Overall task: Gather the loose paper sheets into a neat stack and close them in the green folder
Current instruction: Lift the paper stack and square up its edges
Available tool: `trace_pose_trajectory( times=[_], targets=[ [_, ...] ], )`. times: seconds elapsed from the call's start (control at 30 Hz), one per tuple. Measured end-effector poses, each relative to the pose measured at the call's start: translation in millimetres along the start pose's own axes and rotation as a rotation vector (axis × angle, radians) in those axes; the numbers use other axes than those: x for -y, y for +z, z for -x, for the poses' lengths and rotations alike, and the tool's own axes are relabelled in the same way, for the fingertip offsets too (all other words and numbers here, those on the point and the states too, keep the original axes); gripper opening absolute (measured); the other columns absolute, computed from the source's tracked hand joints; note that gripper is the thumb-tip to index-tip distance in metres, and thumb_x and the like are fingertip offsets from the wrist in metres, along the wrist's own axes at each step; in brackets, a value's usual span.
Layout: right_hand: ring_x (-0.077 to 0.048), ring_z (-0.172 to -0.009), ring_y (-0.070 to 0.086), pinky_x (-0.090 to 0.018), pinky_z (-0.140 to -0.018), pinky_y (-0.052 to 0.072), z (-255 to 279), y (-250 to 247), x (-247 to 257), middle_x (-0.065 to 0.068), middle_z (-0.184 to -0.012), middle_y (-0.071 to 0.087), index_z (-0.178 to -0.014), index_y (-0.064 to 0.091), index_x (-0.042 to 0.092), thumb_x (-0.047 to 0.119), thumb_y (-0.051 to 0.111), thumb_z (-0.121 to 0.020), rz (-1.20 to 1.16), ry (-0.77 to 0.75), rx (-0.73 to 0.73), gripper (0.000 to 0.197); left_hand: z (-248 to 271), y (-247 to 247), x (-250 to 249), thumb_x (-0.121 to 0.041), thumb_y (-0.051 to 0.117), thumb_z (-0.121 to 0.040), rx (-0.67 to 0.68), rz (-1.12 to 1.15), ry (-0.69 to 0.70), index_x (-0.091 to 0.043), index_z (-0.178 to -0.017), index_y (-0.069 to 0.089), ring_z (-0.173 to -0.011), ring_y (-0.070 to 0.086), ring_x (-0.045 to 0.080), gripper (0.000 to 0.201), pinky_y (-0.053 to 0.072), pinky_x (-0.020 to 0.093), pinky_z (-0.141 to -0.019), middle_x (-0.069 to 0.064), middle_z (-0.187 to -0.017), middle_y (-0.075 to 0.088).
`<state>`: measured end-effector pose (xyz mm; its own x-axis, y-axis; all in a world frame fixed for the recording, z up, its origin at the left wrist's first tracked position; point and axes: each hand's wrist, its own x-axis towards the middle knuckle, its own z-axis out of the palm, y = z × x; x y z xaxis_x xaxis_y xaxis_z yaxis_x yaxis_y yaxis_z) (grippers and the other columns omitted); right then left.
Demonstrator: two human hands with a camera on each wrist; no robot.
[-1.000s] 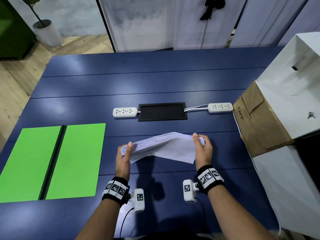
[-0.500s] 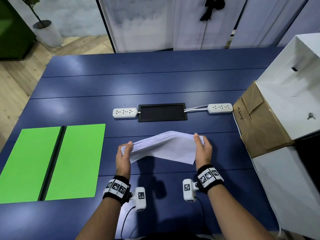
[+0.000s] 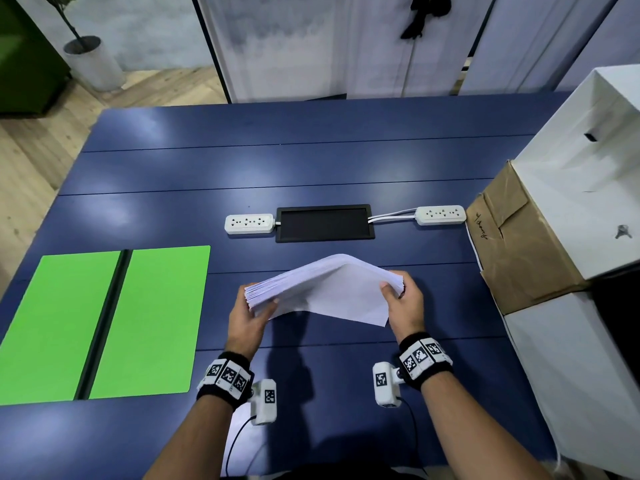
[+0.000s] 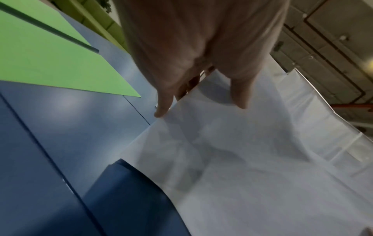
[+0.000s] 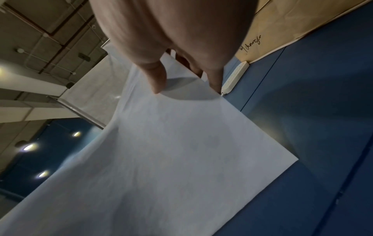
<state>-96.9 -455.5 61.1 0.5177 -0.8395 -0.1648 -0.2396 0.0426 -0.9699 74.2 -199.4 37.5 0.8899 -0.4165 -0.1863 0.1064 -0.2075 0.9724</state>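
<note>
white paper sheets [image 3: 325, 289] hang bowed in a stack above the blue table [image 3: 311, 168], lifted clear of it. left hand [image 3: 247, 318] pinches the stack's left end, right hand [image 3: 403, 308] grips its right end (thumbs on the near face). green folder [image 3: 104, 323] lies open flat, well apart to the left.

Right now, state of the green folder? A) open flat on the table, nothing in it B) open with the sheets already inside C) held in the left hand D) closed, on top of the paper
A: the green folder lies open and flat on the table, both panels bare, while the left hand and the right hand hold the paper stack beside it.
</note>
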Motion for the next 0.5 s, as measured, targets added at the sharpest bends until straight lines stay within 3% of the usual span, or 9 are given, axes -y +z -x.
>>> trace_pose_trajectory(
  times=[0.07, 0.13, 0.23, 0.33, 0.4, 0.5],
  targets=[
    [-0.019, -0.085, 0.065, -0.046, -0.084, 0.056, 3.3, 0.2, 1.9, -0.009, -0.093, 0.072, -0.094, 0.065, 0.019, 0.007, 0.065, -0.093, 0.001, -0.043, -0.002, 0.011, 3.5, 1.0, -6.7, -0.025, 0.069, -0.091, -0.014, 0.033, 0.051, -0.021, -0.105, 0.061, -0.094, 0.063, 0.013, 0.017, 0.05, 0.02, -0.086, -0.015, -0.097, 0.072],
    [-0.015, -0.082, 0.063, -0.04, -0.079, 0.055, 8.1, -0.8, 3.3, -0.005, -0.088, 0.07, -0.092, 0.064, 0.02, 0.008, 0.065, -0.093, -0.019, -0.077, 0.002, 0.012, 7.4, -2.7, -7.3, -0.017, 0.063, -0.095, -0.016, 0.071, 0.06, -0.017, -0.105, 0.062, -0.09, 0.061, 0.01, 0.009, 0.049, 0.02, -0.084, -0.013, -0.094, 0.071],
    [-0.015, -0.085, 0.062, -0.032, -0.078, 0.053, 13.6, -9.4, 2.4, -0.004, -0.094, 0.068, -0.098, 0.062, 0.017, 0.005, 0.07, -0.09, -0.054, -0.085, 0.02, 0.016, 18.7, -10.8, -2.5, -0.015, 0.064, -0.094, -0.004, 0.079, 0.058, -0.009, -0.106, 0.062, -0.088, 0.061, 0.008, 0.013, 0.05, 0.02, -0.083, -0.009, -0.094, 0.069],
    [-0.015, -0.095, 0.064, -0.028, -0.081, 0.054, 9.2, -16.4, -15.4, -0.002, -0.107, 0.067, -0.109, 0.059, 0.019, -0.004, 0.074, -0.083, -0.106, 0.023, 0.113, 0.037, 23.6, -11.1, 0.0, -0.01, 0.071, -0.087, 0.013, 0.081, -0.013, -0.008, -0.099, 0.06, -0.079, 0.059, 0.003, 0.017, 0.049, 0.015, -0.076, 0.002, -0.091, 0.063],
    [-0.019, -0.105, 0.068, -0.034, -0.091, 0.056, 4.8, -15.1, -30.2, -0.005, -0.116, 0.07, -0.12, 0.058, 0.016, -0.007, 0.074, -0.081, -0.111, 0.121, 0.179, 0.048, 21.6, -5.7, 1.8, 0.002, 0.076, -0.081, 0.011, 0.056, -0.083, -0.006, -0.099, 0.057, -0.07, 0.058, -0.003, 0.026, 0.048, 0.011, -0.07, 0.006, -0.09, 0.059],
    [-0.019, -0.108, 0.071, -0.042, -0.101, 0.054, -0.3, -10.1, -42.5, -0.009, -0.118, 0.074, -0.125, 0.061, 0.008, -0.006, 0.073, -0.084, -0.074, 0.19, 0.221, 0.044, 16.5, 1.5, 8.1, -0.008, 0.079, -0.07, 0.052, 0.028, -0.168, 0.002, -0.104, 0.059, -0.066, 0.06, -0.006, 0.04, 0.049, 0.01, -0.066, 0.005, -0.087, 0.062]
  ],
)
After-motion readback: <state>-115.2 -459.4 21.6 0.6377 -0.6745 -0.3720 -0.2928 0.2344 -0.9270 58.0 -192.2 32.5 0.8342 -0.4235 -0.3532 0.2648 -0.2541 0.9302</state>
